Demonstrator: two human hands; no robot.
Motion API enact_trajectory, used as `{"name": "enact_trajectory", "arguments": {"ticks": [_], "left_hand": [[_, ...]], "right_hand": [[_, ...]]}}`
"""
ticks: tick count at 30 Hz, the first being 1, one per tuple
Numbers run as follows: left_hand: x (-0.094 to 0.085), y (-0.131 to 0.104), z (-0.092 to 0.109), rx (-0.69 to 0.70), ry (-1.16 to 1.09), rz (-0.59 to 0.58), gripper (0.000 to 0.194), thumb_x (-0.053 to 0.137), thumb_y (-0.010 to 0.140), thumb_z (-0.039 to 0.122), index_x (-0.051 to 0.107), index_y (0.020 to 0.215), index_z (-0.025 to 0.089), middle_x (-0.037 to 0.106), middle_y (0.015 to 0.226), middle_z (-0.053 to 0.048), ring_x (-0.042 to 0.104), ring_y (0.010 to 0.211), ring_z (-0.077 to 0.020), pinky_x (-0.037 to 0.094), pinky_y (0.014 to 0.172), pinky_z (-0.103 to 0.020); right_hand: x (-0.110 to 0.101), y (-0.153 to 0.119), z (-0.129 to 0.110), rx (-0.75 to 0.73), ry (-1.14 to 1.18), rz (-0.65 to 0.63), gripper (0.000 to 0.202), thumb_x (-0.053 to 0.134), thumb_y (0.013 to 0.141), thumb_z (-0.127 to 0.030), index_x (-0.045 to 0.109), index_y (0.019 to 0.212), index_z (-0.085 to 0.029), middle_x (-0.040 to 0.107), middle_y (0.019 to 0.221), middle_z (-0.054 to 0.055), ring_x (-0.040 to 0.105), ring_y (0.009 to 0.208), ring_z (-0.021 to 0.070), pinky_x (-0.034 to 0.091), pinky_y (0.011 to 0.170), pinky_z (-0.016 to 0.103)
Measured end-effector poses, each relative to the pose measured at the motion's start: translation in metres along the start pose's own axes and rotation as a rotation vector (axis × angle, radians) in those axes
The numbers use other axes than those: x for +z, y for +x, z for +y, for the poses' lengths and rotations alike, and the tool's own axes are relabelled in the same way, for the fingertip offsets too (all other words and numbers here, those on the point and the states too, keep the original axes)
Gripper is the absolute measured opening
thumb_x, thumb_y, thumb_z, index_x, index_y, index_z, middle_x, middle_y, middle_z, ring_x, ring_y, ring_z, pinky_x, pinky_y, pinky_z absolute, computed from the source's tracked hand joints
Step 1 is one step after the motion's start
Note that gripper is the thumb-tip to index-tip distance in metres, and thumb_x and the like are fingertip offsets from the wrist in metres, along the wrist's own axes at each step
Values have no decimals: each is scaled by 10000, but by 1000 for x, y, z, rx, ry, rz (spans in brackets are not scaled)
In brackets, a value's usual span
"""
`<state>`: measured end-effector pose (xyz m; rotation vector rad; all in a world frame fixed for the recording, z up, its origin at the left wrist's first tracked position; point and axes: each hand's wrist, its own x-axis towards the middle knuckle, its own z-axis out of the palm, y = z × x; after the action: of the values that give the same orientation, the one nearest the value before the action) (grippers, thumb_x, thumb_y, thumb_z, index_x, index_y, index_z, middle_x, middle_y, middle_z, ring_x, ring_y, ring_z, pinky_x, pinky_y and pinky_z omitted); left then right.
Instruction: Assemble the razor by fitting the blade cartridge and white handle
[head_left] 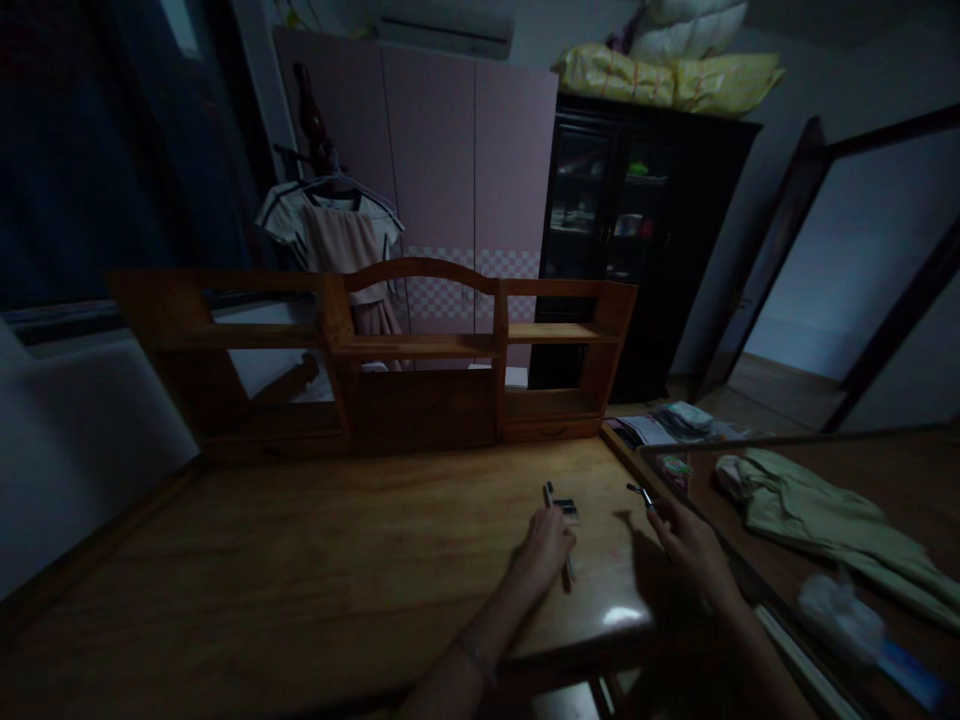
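My left hand (546, 545) is closed around a slim dark stick-like tool (550, 494) near the right end of the wooden desk (360, 540). Its upper tip and lower end stick out past my fingers. Just behind that hand lies a small dark object (566, 507) on the desktop, too dim to name. Over the desk's right edge, my right hand (679, 535) pinches a small thin metallic tool (641, 492), whose head points up and to the left.
A wooden shelf unit (420, 346) stands along the desk's back. To the right, a lower brown surface (795, 550) bears a green garment (817, 505) and a crumpled plastic bag (840, 615). An open drawer (570, 700) shows below the desk's front edge.
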<state>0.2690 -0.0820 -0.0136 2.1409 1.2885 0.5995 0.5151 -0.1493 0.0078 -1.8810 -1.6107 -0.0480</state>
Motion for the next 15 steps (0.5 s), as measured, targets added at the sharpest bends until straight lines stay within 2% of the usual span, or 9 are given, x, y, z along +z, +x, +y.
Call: {"name": "enact_trajectory", "arguments": {"ticks": [4,7,10,15], "left_hand": [[36,14,40,55,-43,18,231,440,813,140,567,1003,105,583,1058,-131,511,1018,-209,373,858,-262],[48,18,50,35,-82,43,241,447,820,153,569,1019,96,589,1055,-143,519,1018,-219,377,856,-271],[47,17,48,4,-126,57,263,477,810,155,566,1053,108,606,1047,-145,553,976,-213,394,811,-269],[33,11,43,-60,-113,57,221,510,804,157,595,1005,120,628,1037,-147,581,963,-212,402,779,-259]], "right_hand": [[5,5,2,-40,-66,15,308,425,839,-397,588,979,-176,652,856,86,612,760,210,418,658,284],[14,11,0,-55,-156,65,259,434,843,-347,583,947,-162,644,857,99,608,806,211,407,684,280],[23,17,-4,-51,-217,43,190,443,855,-298,572,880,-161,638,844,95,611,802,197,391,674,264],[33,19,-20,12,-297,-44,106,499,845,-239,565,869,-159,625,857,96,610,791,192,367,629,253]]}}
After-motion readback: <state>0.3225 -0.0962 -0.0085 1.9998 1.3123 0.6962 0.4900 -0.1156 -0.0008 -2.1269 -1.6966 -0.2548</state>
